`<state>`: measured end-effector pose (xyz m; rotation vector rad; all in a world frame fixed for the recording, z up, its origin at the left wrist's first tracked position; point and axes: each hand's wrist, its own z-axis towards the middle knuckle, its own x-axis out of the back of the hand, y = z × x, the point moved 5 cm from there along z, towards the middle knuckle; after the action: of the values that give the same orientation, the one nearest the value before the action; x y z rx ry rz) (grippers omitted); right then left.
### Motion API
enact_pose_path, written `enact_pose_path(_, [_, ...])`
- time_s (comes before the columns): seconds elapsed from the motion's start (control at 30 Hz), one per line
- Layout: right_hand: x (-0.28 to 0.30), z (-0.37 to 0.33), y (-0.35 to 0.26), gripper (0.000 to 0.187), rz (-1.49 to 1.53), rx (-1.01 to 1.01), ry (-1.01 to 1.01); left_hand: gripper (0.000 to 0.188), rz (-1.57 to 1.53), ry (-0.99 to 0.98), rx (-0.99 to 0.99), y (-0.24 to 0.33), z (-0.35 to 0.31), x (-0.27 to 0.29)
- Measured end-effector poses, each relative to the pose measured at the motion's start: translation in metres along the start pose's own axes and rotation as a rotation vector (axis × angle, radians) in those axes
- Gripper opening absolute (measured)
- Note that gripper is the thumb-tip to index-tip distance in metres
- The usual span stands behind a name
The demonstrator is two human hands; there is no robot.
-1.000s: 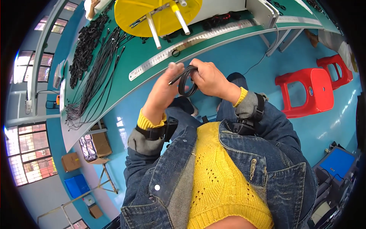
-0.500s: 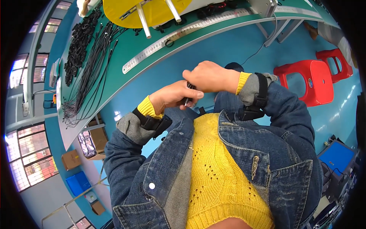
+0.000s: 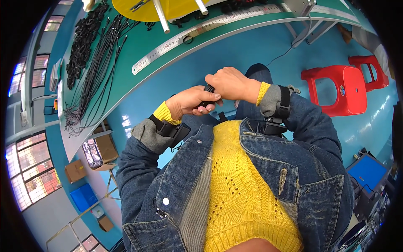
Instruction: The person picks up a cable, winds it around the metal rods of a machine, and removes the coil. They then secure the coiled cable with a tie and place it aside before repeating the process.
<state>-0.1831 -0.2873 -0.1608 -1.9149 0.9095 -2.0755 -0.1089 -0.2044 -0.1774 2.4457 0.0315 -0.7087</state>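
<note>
Above my lap, just off the near edge of the table, both hands meet around a small black bundle [image 3: 208,89] that looks like a coiled cable. My left hand [image 3: 191,101] is closed on its lower part, the thumb lying across it. My right hand [image 3: 231,84] wraps the upper end with curled fingers, which hide much of it. Long loose black cables [image 3: 98,69] lie spread on the green table [image 3: 130,54] to the left. Beyond them is a heap of coiled black cables [image 3: 86,44].
A steel ruler [image 3: 168,45] runs along the table's near edge, with a black ring [image 3: 187,40] on it. A yellow round plate [image 3: 134,11] with metal rods stands behind. Red stools [image 3: 352,90] are at right; cardboard boxes [image 3: 75,171] sit at lower left.
My hands stay together on the black bundle, and the grip has shifted slightly. The silvery tip that poked out below my left thumb no longer shows. The view has moved a little.
</note>
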Motion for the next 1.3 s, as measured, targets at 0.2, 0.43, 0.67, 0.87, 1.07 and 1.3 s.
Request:
enact_pose_path(0.2, [-0.012,0.003,0.001,0.016,0.339,0.110,0.224,0.028,0.007,-0.032,-0.136,0.002,-0.004,0.002])
enact_pose_path(0.43, [-0.020,0.005,-0.005,0.017,0.219,0.170,0.296,0.023,0.060,0.105,-0.079,-0.014,-0.001,0.012])
enact_pose_path(0.67, [0.014,0.025,-0.016,0.018,0.205,0.237,0.175,0.016,0.057,0.308,-0.269,-0.012,-0.014,0.029])
enact_pose_path(0.87, [0.064,0.060,0.008,0.021,-0.132,0.221,0.679,0.014,-0.018,0.455,-0.627,0.018,-0.028,0.035])
enact_pose_path(1.07, [0.036,0.060,0.013,0.014,0.592,0.082,0.372,0.011,-0.165,0.545,-0.848,0.034,-0.037,0.038])
enact_pose_path(1.3, [0.012,0.018,0.003,0.017,1.336,-0.197,0.006,0.009,-0.066,0.550,-0.831,0.034,-0.035,0.026])
